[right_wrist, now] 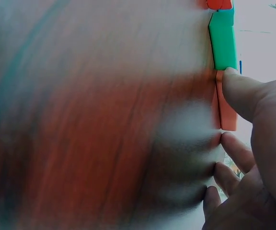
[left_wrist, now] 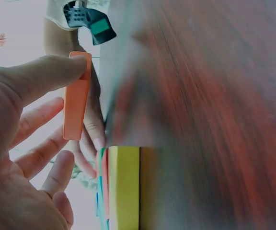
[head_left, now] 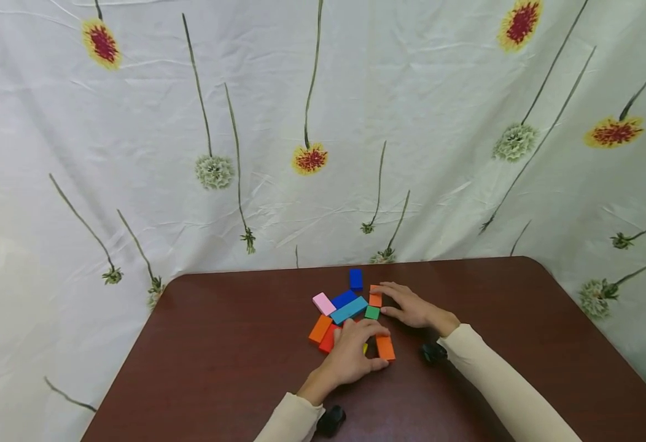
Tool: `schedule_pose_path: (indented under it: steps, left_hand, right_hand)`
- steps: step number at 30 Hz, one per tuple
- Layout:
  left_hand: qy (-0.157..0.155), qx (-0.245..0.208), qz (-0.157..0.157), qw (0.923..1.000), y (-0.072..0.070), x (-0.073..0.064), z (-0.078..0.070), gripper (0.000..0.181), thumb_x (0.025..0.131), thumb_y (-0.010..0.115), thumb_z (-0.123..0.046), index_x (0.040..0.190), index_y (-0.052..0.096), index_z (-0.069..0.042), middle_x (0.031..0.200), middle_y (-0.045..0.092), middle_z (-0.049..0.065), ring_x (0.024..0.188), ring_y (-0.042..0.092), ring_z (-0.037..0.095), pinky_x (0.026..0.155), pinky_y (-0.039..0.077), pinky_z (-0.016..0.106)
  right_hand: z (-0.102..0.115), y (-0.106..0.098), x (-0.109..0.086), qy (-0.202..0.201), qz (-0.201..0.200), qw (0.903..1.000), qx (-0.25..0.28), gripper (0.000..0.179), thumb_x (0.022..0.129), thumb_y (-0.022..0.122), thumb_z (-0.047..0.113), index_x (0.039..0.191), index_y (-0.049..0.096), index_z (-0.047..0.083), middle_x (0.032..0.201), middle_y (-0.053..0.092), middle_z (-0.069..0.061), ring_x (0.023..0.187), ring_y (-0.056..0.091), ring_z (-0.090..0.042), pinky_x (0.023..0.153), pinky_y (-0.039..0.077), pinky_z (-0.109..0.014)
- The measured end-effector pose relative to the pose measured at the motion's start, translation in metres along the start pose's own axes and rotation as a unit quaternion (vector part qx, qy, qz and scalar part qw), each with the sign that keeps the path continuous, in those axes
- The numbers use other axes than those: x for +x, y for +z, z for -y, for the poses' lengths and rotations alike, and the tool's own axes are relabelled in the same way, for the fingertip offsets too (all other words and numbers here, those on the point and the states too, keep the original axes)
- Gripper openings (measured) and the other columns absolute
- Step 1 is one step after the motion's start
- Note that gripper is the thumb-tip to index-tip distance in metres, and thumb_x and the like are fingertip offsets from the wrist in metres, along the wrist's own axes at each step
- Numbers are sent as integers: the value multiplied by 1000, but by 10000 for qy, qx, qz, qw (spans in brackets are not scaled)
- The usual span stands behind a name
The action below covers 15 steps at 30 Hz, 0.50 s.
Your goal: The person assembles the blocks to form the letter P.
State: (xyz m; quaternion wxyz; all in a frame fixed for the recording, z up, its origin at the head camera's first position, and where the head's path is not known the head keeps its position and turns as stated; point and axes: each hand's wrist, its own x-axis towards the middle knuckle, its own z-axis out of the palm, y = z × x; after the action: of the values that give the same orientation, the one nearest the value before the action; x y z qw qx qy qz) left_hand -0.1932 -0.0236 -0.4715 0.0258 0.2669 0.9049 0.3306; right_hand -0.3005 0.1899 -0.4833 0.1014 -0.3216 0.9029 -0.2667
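Observation:
My left hand [head_left: 350, 353] pinches an orange block [head_left: 385, 348] between thumb and fingertips. In the left wrist view this orange block [left_wrist: 75, 103] is held a little off the tabletop. My right hand [head_left: 409, 307] has its thumb and index finger at opposite ends of another orange block [head_left: 376, 298], which lies on the table. Its thumb [right_wrist: 243, 93] also comes close to a green block [right_wrist: 223, 40], beside that orange one. Under and beside my left hand, partly hidden, are a red block [head_left: 329, 337] and a yellow block [left_wrist: 124, 187].
Several more blocks lie together on the dark brown table [head_left: 218, 356]: a pink block [head_left: 323, 304], a light blue block [head_left: 349, 310], two dark blue blocks, one [head_left: 356, 279] farthest back, and an orange block [head_left: 320, 329] at left. A flower-printed white cloth [head_left: 268, 202] hangs behind.

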Motion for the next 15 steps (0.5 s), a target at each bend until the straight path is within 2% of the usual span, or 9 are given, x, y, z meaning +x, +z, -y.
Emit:
schedule_pose_path:
  steps: [2,7,10,15]
  left_hand:
    - [3,-219,48,9997,-4,-5,0,48,84,83,-31,127,68,-20,133,60,-5,111,43,19,79,27,34]
    - [15,-685,141,9976,-13,-23,2,49,84,83,-28,129,66,-17,132,58,-3,120,48,21,97,40,49]
    - [52,-943,66,9955,-19,-38,6,49,83,83,-24,128,66,-15,127,57,-2,109,54,18,96,47,42]
    - [-21,-1115,-87,9937,-28,-65,16,49,81,85,-21,125,67,-14,122,57,-6,90,53,8,85,46,29]
  right_hand:
    - [0,0,1,-4,16,10000,0,47,105,53,20,150,43,7,158,28,-30,144,23,-54,110,19,-75]
    - [0,0,1,0,23,10000,40,48,105,54,19,150,43,6,158,27,-31,144,23,-55,110,19,-75]
    - [0,1,1,-12,22,10000,21,49,105,54,21,150,42,6,158,27,-31,143,24,-55,110,20,-75]
    - [1,2,1,22,5,10000,13,51,104,55,23,150,42,6,158,28,-30,143,25,-54,111,19,-74]
